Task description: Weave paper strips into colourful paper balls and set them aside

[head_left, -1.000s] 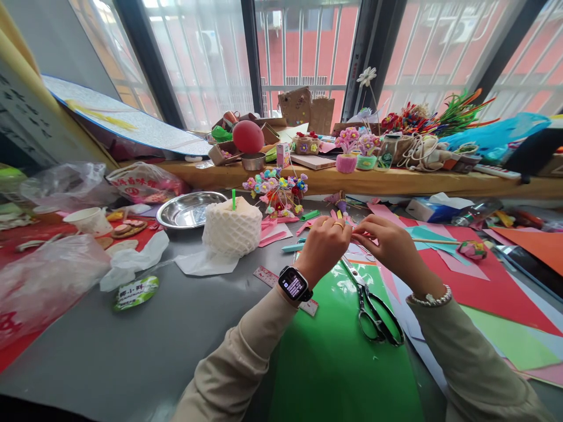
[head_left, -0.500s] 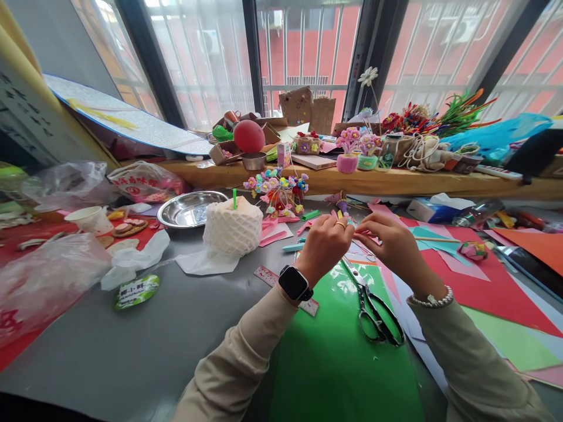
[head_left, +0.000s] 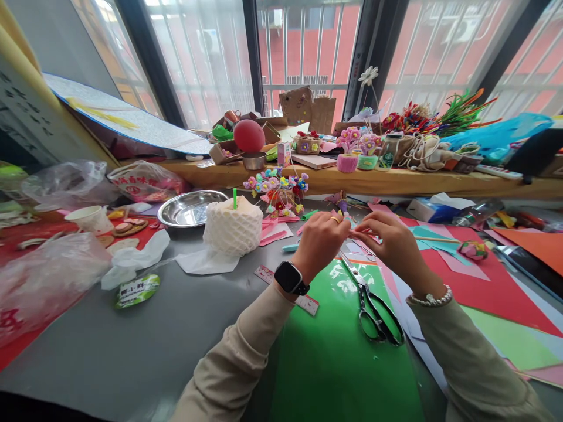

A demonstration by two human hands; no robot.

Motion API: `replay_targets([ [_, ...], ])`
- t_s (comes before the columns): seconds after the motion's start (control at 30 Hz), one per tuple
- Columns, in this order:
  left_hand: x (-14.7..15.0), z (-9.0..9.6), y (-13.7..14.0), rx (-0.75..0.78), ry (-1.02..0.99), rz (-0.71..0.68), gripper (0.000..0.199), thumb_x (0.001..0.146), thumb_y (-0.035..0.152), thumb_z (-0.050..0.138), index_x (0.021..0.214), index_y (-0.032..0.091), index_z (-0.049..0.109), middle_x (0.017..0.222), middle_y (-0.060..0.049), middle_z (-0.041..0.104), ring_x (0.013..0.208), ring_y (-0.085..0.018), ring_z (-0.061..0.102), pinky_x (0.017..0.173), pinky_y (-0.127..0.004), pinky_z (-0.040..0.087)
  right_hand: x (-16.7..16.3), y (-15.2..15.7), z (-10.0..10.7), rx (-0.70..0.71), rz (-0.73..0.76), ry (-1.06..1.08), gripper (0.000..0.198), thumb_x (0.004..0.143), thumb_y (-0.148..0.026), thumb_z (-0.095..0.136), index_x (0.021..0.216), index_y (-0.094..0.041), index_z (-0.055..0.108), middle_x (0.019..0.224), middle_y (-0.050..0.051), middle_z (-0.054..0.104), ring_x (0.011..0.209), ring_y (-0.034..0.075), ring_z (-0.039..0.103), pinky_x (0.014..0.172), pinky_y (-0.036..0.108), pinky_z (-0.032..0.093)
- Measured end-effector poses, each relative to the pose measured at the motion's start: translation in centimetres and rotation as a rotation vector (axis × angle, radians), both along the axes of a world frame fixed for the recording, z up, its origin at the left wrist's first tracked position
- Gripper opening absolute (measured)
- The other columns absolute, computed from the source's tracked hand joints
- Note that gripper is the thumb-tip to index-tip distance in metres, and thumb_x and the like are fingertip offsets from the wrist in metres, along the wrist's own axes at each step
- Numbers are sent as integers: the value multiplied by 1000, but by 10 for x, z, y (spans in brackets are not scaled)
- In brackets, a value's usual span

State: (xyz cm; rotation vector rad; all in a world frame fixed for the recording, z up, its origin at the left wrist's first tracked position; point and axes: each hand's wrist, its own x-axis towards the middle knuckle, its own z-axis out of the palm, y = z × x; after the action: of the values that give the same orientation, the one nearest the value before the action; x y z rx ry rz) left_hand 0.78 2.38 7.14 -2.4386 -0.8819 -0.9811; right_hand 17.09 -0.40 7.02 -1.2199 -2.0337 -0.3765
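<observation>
My left hand point(head_left: 320, 243), with a watch at the wrist, is closed with its fingertips pinched. My right hand point(head_left: 387, 243), wearing a beaded bracelet, pinches from the other side, and the fingertips of both almost meet. Between them shows a bit of small pink paper, mostly hidden by the fingers. Below the hands, black-handled scissors point(head_left: 361, 287) lie on a glossy green sheet point(head_left: 347, 375), blades pointing away. A patterned ruler point(head_left: 308, 303) lies partly beneath my left wrist.
Left of my hands stands a white net-textured block point(head_left: 233, 228) with a green stick in its top. Behind it is a metal dish point(head_left: 169, 212). Coloured paper point(head_left: 510, 281) spreads across the right. Small flower crafts point(head_left: 279, 190) stand below the crowded windowsill point(head_left: 321, 180).
My left hand has shifted slightly left and turned a little at the wrist. The right hand stays nearly in place, fingertips still close to the left ones.
</observation>
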Motion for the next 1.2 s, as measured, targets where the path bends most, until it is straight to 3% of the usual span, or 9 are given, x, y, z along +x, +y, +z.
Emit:
replay_targets([
  [0.17, -10, -1, 19, -557, -583, -152, 30, 79, 43, 47, 82, 15, 56, 87, -6, 60, 77, -14, 55, 70, -26, 42, 8, -3, 8, -1, -41, 76, 16, 78, -31, 53, 75, -18, 60, 74, 5, 56, 69, 16, 53, 58, 28, 44],
  [0.27, -13, -4, 29, -1187, -947, -314, 44, 79, 53, 37, 88, 13, 53, 92, -10, 59, 74, -15, 59, 67, -29, 46, 7, -7, 13, 31, -2, 118, 15, 78, -31, 53, 76, -18, 60, 76, 5, 56, 70, 16, 54, 59, 28, 45],
  [0.37, -13, -7, 31, -1751, -1022, -606, 50, 76, 59, 38, 92, 14, 51, 96, -12, 60, 75, -19, 62, 71, -34, 47, 1, -12, 15, 69, 64, 125, 12, 79, -29, 53, 77, -19, 59, 77, 5, 55, 73, 16, 54, 60, 28, 45],
  [0.43, -11, -9, 28, -1907, -968, -790, 46, 76, 56, 42, 88, 13, 52, 94, -12, 61, 79, -20, 62, 76, -34, 46, -2, -14, 16, 83, 95, 106, 10, 79, -27, 53, 77, -19, 59, 77, 5, 55, 74, 16, 54, 61, 28, 45],
  [0.5, -8, -9, 25, -1907, -948, -901, 34, 78, 45, 48, 85, 13, 53, 89, -9, 63, 81, -18, 62, 80, -32, 44, -4, -15, 16, 76, 117, 90, 8, 79, -26, 53, 78, -19, 58, 78, 4, 54, 73, 15, 54, 60, 27, 45],
  [0.63, -6, -10, 23, -1785, -1056, -968, 11, 78, 21, 53, 87, 15, 53, 77, -2, 62, 75, -12, 62, 83, -29, 44, -5, -15, 15, 62, 137, 101, 10, 75, -29, 58, 81, -20, 57, 80, 4, 54, 71, 14, 54, 55, 25, 46],
  [0.73, -7, -7, 21, -1774, -1062, -995, 14, 77, 17, 54, 91, 16, 53, 75, 0, 61, 75, -11, 61, 81, -29, 45, -6, -15, 15, 87, 130, 95, 16, 73, -31, 60, 84, -21, 56, 83, 4, 55, 72, 14, 55, 55, 24, 46],
  [1.07, -7, -5, 20, -1716, -1025, -989, 30, 69, 17, 62, 98, 17, 54, 73, 1, 59, 65, -8, 58, 72, -26, 45, -3, -22, 22, 92, 127, 103, 5, 74, -24, 59, 77, -21, 58, 76, 2, 56, 68, 13, 55, 54, 25, 44],
  [1.2, -6, -4, 19, -1648, -1015, -974, 32, 69, 18, 62, 100, 17, 54, 78, 0, 59, 69, -9, 58, 74, -28, 45, -5, -25, 26, 57, 170, 134, 14, 73, -24, 60, 87, -21, 58, 80, 3, 55, 71, 13, 54, 55, 25, 45],
])
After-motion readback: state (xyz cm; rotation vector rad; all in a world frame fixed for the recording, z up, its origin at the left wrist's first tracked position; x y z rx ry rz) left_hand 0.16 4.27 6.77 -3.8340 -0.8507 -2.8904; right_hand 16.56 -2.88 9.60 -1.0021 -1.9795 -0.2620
